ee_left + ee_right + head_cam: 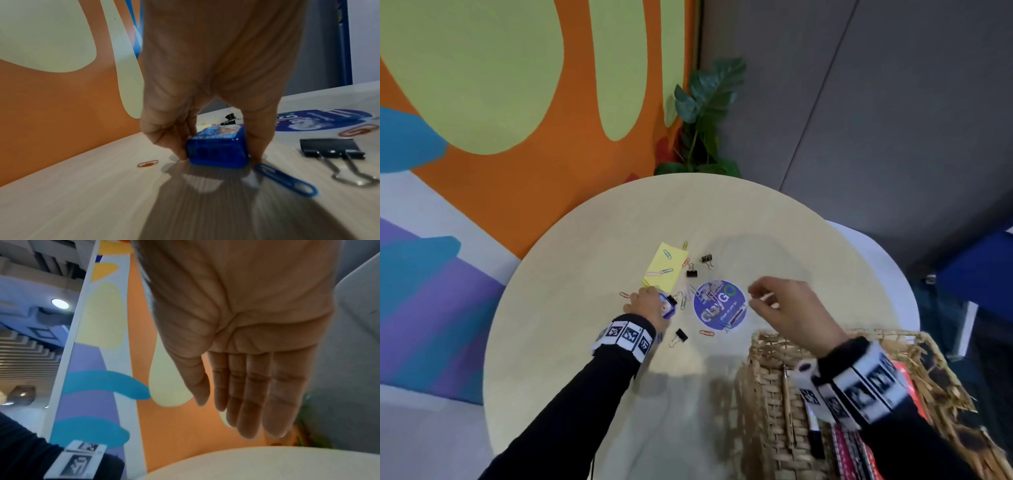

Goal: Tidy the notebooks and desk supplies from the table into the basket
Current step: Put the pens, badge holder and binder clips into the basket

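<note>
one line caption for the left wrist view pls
Left hand pinches a blue pencil sharpener on the table.

My left hand point(649, 303) covers most of the blue sharpener point(667, 306) from the head view, and the label print on it is too blurred to read. My right hand point(787, 310) is motion-smeared just beyond the basket point(763, 346), whose near side runs off the picture's edge. Inside the basket, what may be notebooks point(847, 448) sit half behind my sleeve.

Blue sharpener point(218, 149) upright on table point(82, 203), pinched.
</note>
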The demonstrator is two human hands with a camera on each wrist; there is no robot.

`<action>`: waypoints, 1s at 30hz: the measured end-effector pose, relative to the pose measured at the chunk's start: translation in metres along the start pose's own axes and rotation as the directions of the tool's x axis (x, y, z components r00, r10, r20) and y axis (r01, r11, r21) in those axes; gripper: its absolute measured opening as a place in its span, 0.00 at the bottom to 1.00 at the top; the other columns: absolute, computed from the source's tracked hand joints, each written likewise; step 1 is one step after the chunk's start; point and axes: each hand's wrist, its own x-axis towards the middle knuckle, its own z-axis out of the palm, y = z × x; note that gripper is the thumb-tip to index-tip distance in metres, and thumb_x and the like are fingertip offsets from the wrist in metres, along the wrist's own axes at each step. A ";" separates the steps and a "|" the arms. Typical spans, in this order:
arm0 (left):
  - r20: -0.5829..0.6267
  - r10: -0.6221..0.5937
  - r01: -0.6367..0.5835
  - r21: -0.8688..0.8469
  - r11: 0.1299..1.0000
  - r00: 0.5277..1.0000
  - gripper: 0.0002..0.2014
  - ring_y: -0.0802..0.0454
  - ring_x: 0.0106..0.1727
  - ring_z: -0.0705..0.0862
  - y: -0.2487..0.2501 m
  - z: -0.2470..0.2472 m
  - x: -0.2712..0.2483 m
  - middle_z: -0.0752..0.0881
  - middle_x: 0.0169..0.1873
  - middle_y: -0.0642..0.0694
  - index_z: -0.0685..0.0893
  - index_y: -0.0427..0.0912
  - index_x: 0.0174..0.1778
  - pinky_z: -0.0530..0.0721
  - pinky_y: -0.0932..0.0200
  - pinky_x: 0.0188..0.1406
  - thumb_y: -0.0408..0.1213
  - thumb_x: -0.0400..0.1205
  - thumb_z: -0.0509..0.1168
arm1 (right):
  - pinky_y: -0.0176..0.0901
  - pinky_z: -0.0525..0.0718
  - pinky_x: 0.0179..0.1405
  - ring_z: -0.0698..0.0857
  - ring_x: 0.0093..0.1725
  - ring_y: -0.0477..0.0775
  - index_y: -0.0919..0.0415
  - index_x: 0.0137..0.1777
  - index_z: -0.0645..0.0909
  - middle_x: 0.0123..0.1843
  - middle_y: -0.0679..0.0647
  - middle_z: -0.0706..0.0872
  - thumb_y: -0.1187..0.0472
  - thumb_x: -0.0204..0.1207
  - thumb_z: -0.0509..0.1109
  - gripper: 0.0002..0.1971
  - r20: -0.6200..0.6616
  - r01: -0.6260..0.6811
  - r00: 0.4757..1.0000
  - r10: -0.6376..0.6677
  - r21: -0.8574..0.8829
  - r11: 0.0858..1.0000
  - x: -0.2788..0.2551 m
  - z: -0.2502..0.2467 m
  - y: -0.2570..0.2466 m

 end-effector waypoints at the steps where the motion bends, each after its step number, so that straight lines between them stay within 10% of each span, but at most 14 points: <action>1: -0.003 0.008 -0.008 -0.008 1.000 1.000 0.34 0.39 0.72 0.76 -0.002 0.001 0.003 0.76 0.71 0.39 0.69 0.36 0.75 0.79 0.45 0.69 0.46 0.78 0.74 | 0.46 0.84 0.49 0.89 0.45 0.54 0.57 0.49 0.85 0.46 0.52 0.91 0.60 0.75 0.68 0.07 0.044 0.025 0.999 -0.023 -0.039 0.999 0.019 0.009 -0.007; 10: -0.088 0.060 -0.088 -0.353 0.931 0.994 0.29 0.43 0.62 0.82 -0.034 -0.008 -0.056 0.83 0.58 0.45 0.77 0.46 0.67 0.82 0.49 0.57 0.46 0.70 0.76 | 0.50 0.78 0.62 0.79 0.65 0.63 0.64 0.64 0.76 0.66 0.62 0.80 0.65 0.77 0.65 0.16 0.515 0.255 0.855 -0.052 -0.332 0.908 0.150 0.136 -0.040; 17: -0.017 0.068 -0.068 -0.500 0.863 0.998 0.28 0.54 0.57 0.84 -0.068 0.033 -0.131 0.81 0.51 0.58 0.79 0.52 0.64 0.78 0.65 0.51 0.48 0.66 0.75 | 0.56 0.78 0.62 0.76 0.70 0.68 0.63 0.74 0.64 0.75 0.65 0.66 0.66 0.74 0.66 0.28 0.651 0.416 0.759 0.004 -0.490 0.766 0.175 0.194 -0.022; 21: 0.030 0.052 -0.029 -0.509 0.861 0.998 0.38 0.52 0.61 0.85 -0.073 0.044 -0.147 0.82 0.56 0.57 0.80 0.51 0.66 0.82 0.60 0.61 0.55 0.57 0.69 | 0.53 0.78 0.64 0.78 0.68 0.65 0.66 0.68 0.71 0.70 0.64 0.75 0.67 0.76 0.63 0.19 0.620 0.411 0.784 -0.035 -0.476 0.777 0.176 0.197 -0.026; 25: 0.009 0.097 -0.082 -0.470 0.879 0.995 0.31 0.51 0.60 0.85 -0.068 0.044 -0.146 0.84 0.56 0.55 0.80 0.50 0.65 0.79 0.61 0.54 0.48 0.65 0.77 | 0.45 0.78 0.44 0.83 0.53 0.60 0.64 0.57 0.77 0.45 0.61 0.80 0.66 0.75 0.67 0.11 0.546 0.367 0.834 -0.081 -0.439 0.820 0.166 0.142 -0.056; 30: -0.028 0.162 -0.156 -0.478 0.865 0.986 0.29 0.44 0.60 0.85 -0.044 0.031 -0.139 0.87 0.58 0.47 0.81 0.45 0.65 0.80 0.56 0.54 0.38 0.68 0.79 | 0.41 0.72 0.38 0.79 0.43 0.56 0.64 0.50 0.81 0.50 0.58 0.85 0.67 0.67 0.70 0.11 0.352 0.290 0.914 -0.202 -0.219 0.932 0.088 0.032 -0.059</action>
